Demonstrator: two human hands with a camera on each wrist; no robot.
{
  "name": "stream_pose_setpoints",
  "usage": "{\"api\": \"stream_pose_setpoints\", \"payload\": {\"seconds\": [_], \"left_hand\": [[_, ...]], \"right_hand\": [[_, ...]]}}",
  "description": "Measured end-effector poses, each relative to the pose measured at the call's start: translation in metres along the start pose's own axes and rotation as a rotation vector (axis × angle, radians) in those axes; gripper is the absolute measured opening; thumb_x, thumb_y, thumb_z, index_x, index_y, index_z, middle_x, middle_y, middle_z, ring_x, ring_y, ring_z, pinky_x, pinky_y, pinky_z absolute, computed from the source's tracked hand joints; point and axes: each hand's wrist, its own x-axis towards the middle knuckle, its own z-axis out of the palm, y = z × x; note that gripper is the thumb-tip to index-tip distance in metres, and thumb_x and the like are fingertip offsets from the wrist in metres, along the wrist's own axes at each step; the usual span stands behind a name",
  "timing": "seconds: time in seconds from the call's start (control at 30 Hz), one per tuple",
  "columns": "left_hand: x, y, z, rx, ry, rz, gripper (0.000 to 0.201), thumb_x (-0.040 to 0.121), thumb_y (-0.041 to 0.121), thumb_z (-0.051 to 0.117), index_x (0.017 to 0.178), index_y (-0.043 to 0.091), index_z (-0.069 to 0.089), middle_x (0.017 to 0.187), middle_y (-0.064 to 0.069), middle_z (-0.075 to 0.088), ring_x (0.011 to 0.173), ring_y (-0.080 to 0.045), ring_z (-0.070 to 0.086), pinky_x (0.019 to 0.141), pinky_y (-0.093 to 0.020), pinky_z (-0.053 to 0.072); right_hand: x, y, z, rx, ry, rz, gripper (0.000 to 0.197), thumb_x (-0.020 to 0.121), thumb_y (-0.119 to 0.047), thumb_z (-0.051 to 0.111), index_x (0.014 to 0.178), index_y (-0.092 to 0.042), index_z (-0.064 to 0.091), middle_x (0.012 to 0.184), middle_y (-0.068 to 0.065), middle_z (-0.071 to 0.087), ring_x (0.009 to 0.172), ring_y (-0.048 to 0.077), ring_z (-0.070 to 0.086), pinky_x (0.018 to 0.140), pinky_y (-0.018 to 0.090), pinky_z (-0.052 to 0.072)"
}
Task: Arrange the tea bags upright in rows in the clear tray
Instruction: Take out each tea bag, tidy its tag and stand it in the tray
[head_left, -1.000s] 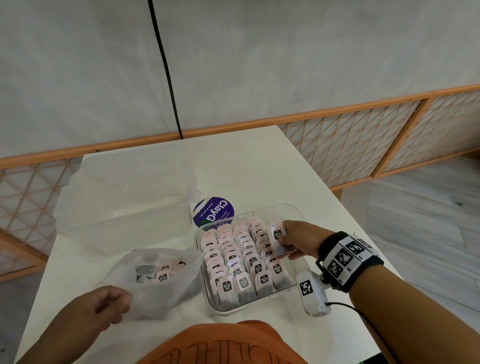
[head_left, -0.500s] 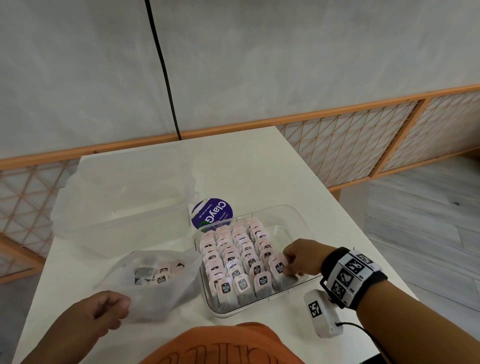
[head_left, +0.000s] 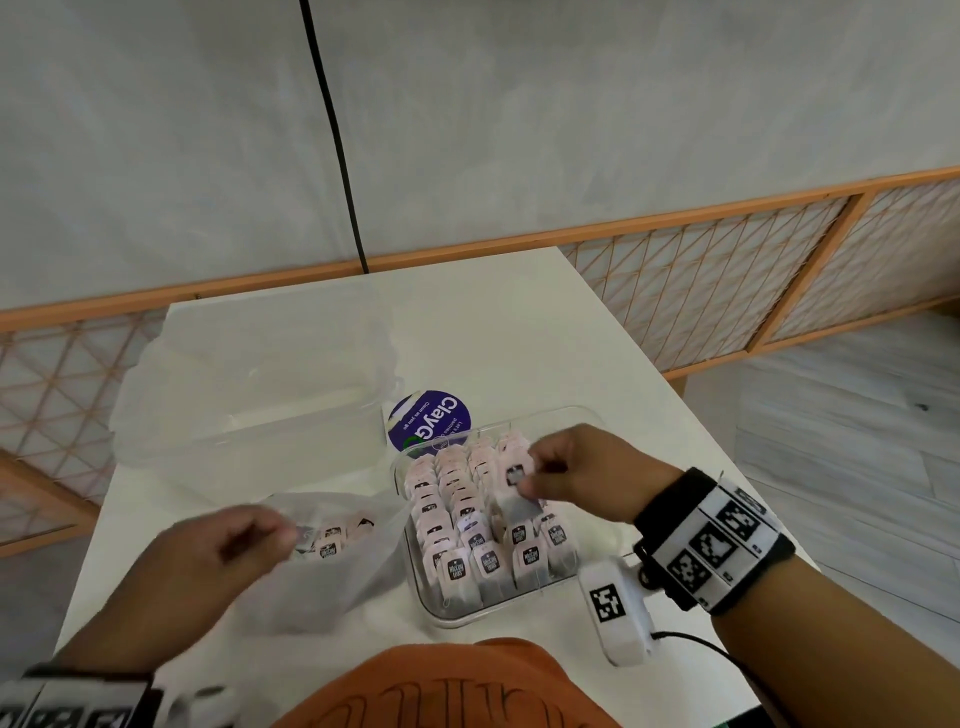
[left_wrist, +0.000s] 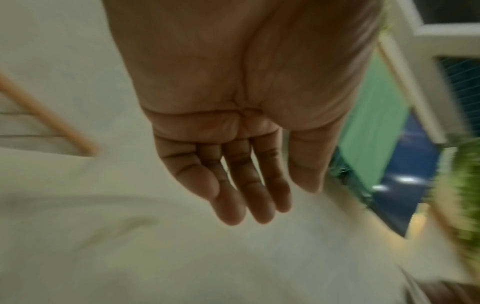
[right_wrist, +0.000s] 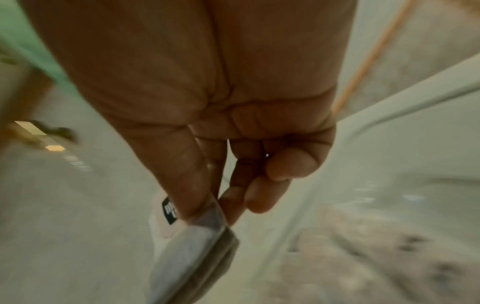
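Since the earlier frame: left hand (head_left: 208, 556) lifted from the table, now over the near side of the plastic bag (head_left: 332, 566), fingers (left_wrist: 233, 185) loosely extended, holding nothing. Bag lies just left of the clear tray (head_left: 524, 605), a few tea bags inside. Right hand (head_left: 587, 475) raised over the tray's right rows, thumb and forefinger pinching one tea bag (head_left: 511, 488) above the upright rows (head_left: 457, 514).

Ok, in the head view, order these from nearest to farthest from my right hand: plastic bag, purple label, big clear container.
From the right hand:
1. Purple label, just beyond the tray's far-left corner.
2. Plastic bag, left of the tray.
3. Big clear container, far left.
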Motion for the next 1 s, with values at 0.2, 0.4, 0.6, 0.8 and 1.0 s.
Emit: {"api": "stream_pose_setpoints", "payload": {"seconds": [0.2, 0.4, 0.6, 0.8, 1.0], "left_hand": [[0.030, 0.088, 0.013, -0.012, -0.149, 0.261, 0.021, 0.074, 0.046, 0.061, 0.084, 0.032, 0.074, 0.080, 0.010, 0.073, 0.075, -0.005, 0.068, 0.070, -0.014, 0.050], [0.039, 0.094, 0.024, -0.010, -0.169, 0.253, 0.013, 0.087, 0.026, 0.065, 0.076, 0.027, 0.070, 0.067, 0.000, 0.072, 0.065, -0.012, 0.069, 0.064, -0.020, 0.051], [0.040, 0.069, 0.011, 0.073, -0.089, 0.125, 0.020, 0.090, 0.026, 0.061, 0.071, 0.026, 0.068, 0.062, 0.001, 0.071, 0.056, -0.009, 0.063, 0.064, -0.031, 0.049], [0.038, 0.009, -0.008, 0.262, -0.001, -0.100, 0.026, 0.092, 0.023, 0.059, 0.067, 0.020, 0.065, 0.054, 0.003, 0.067, 0.046, -0.002, 0.057, 0.062, -0.032, 0.047], [0.029, -0.022, -0.006, 0.204, 0.004, -0.211, 0.026, 0.093, 0.024, 0.058, 0.069, 0.019, 0.067, 0.056, -0.001, 0.068, 0.057, -0.016, 0.065, 0.069, -0.038, 0.050]], "right_hand": [[0.005, -0.069, 0.008, 0.025, -0.014, -0.291, 0.022, 0.090, -0.026, 0.064, 0.077, -0.008, 0.067, 0.075, 0.010, 0.068, 0.069, 0.024, 0.060, 0.067, 0.032, 0.046], [0.001, -0.063, 0.014, 0.047, 0.053, -0.299, 0.010, 0.087, -0.020, 0.068, 0.079, -0.015, 0.069, 0.058, -0.011, 0.060, 0.055, 0.004, 0.053, 0.055, 0.013, 0.038], [-0.002, -0.006, 0.003, -0.006, 0.069, -0.059, 0.015, 0.087, -0.022, 0.066, 0.075, -0.013, 0.064, 0.070, -0.002, 0.066, 0.058, 0.005, 0.049, 0.058, 0.019, 0.038], [-0.005, 0.054, 0.008, -0.432, -0.190, 0.173, 0.033, 0.091, -0.017, 0.052, 0.063, -0.030, 0.039, 0.083, -0.004, 0.056, 0.078, 0.016, 0.051, 0.069, 0.023, 0.037], [0.001, 0.067, 0.022, -0.428, -0.320, 0.201, 0.025, 0.087, -0.021, 0.059, 0.066, -0.026, 0.046, 0.074, -0.007, 0.056, 0.077, 0.017, 0.052, 0.059, 0.018, 0.038]]}}
